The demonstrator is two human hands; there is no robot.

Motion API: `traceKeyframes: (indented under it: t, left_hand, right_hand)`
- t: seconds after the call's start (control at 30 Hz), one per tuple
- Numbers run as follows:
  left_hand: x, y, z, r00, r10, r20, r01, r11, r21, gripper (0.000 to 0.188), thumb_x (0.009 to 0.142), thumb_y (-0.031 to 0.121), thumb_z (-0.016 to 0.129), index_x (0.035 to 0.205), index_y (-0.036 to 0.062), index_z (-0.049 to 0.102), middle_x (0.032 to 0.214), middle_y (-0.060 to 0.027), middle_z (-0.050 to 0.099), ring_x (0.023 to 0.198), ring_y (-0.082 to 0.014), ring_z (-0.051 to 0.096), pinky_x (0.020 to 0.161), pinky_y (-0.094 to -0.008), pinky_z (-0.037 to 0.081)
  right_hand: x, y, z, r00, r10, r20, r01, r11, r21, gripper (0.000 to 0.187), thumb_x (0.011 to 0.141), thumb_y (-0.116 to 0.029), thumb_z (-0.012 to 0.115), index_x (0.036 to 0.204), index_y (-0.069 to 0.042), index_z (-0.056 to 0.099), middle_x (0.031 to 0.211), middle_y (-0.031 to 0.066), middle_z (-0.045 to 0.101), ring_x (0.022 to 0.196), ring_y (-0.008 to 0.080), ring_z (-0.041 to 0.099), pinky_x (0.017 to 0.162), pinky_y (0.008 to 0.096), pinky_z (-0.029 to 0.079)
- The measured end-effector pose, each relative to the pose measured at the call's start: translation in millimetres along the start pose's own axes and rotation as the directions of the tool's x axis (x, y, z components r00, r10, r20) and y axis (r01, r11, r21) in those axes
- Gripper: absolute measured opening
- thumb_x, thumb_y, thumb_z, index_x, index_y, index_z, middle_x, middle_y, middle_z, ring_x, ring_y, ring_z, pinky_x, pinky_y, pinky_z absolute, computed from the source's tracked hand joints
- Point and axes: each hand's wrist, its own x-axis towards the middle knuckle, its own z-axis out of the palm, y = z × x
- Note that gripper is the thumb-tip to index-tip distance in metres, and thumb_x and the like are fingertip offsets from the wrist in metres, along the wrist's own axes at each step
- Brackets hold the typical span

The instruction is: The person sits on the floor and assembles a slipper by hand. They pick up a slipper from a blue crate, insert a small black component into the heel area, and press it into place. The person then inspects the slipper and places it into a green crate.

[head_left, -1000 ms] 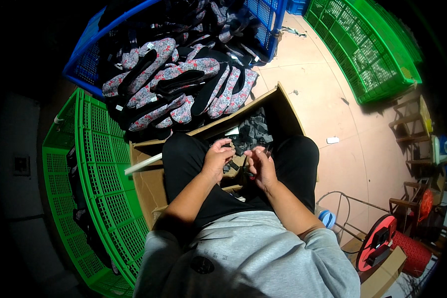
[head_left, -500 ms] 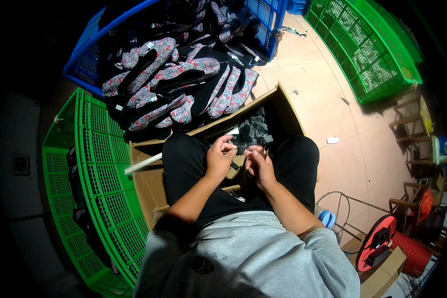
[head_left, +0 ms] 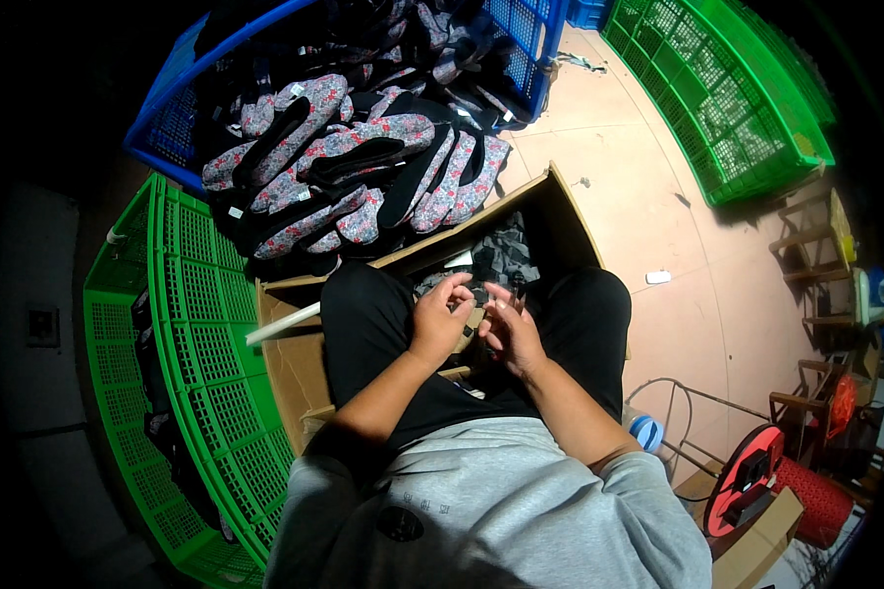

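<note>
My left hand (head_left: 442,319) and my right hand (head_left: 511,329) meet between my knees, above an open cardboard box (head_left: 578,211). Thumb and fingers of each are pinched together, the fingertips close to each other. A small dark piece (head_left: 479,293) shows between them; its kind is too small to tell. A thin dark shape by the right fingers is also unclear. Below and beyond the hands, a heap of dark grey and black scraps (head_left: 506,250) lies in the box. A small white piece (head_left: 459,259) is beside the heap.
A blue crate (head_left: 174,133) with a pile of floral slipper-like fabric pieces (head_left: 368,142) stands ahead left. Green crates (head_left: 201,334) flank my left; another green crate (head_left: 717,108) is far right. A pale rod (head_left: 283,322) sticks out by my left knee. A red round stool (head_left: 746,476) is at right.
The left fingers have shifted slightly right, closer to the right fingertips. The dark piece that hung between the hands shows less now. The crates and the pile are unchanged.
</note>
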Motion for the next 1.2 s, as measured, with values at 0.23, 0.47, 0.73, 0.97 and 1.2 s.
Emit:
traceKeyframes:
  t: [0.23,0.47,0.73,0.97,1.2]
  left_hand:
    - [0,3,-1,0.996,0.08,-0.036,-0.076,0.992,0.105,0.038,0.078,-0.004,0.067,0.115,0.0012,0.061,0.085,-0.0048,0.065,0.077,-0.0131,0.062,0.075,-0.0268,0.05]
    - [0,-1,-1,0.998,0.055,-0.008,-0.054,0.995,0.087,0.027,0.08,-0.006,0.064,0.106,-0.0028,0.064,0.093,-0.0066,0.061,0.088,-0.014,0.063,0.079,-0.0265,0.051]
    - [0,-12,5,1.0,-0.025,0.017,0.028,0.974,-0.224,0.026,0.087,-0.008,0.056,0.112,-0.0047,0.062,0.102,-0.0061,0.062,0.096,-0.015,0.064,0.085,-0.0254,0.051]
    - [-1,-10,5,0.974,-0.168,0.15,0.206,0.933,-0.294,0.031,0.09,-0.004,0.053,0.12,-0.0022,0.061,0.108,-0.0079,0.065,0.093,-0.0132,0.064,0.082,-0.0252,0.051]
    - [0,-13,6,0.957,-0.183,0.225,0.244,0.928,-0.282,0.032,0.091,-0.004,0.051,0.122,-0.0014,0.06,0.108,-0.0066,0.065,0.094,-0.0114,0.063,0.083,-0.0238,0.05]
  right_hand:
    - [4,1,-5,0.999,0.018,0.026,-0.019,0.999,0.042,0.044,0.095,-0.028,0.058,0.133,-0.009,0.052,0.09,0.0069,0.064,0.059,0.0088,0.054,0.045,0.0193,0.031]
    - [2,-2,-1,0.998,0.058,0.006,-0.058,0.998,0.018,0.04,0.094,-0.026,0.058,0.131,-0.01,0.054,0.074,0.0075,0.063,0.047,0.0073,0.042,0.044,0.0194,0.029]
    - [2,-3,-2,0.996,0.071,0.058,-0.073,0.997,0.037,0.044,0.093,-0.025,0.059,0.134,-0.01,0.05,0.078,0.0089,0.063,0.051,0.0081,0.046,0.045,0.0185,0.031]
    - [-1,-6,2,0.994,0.048,0.1,-0.055,0.996,0.068,0.058,0.092,-0.026,0.058,0.144,-0.011,0.04,0.09,0.005,0.06,0.062,0.0112,0.051,0.043,0.0189,0.031]
    - [-2,-7,-1,0.977,0.024,0.214,-0.045,0.995,0.091,0.065,0.092,-0.026,0.057,0.15,-0.013,0.029,0.096,0.0029,0.059,0.065,0.0128,0.052,0.044,0.0189,0.032]
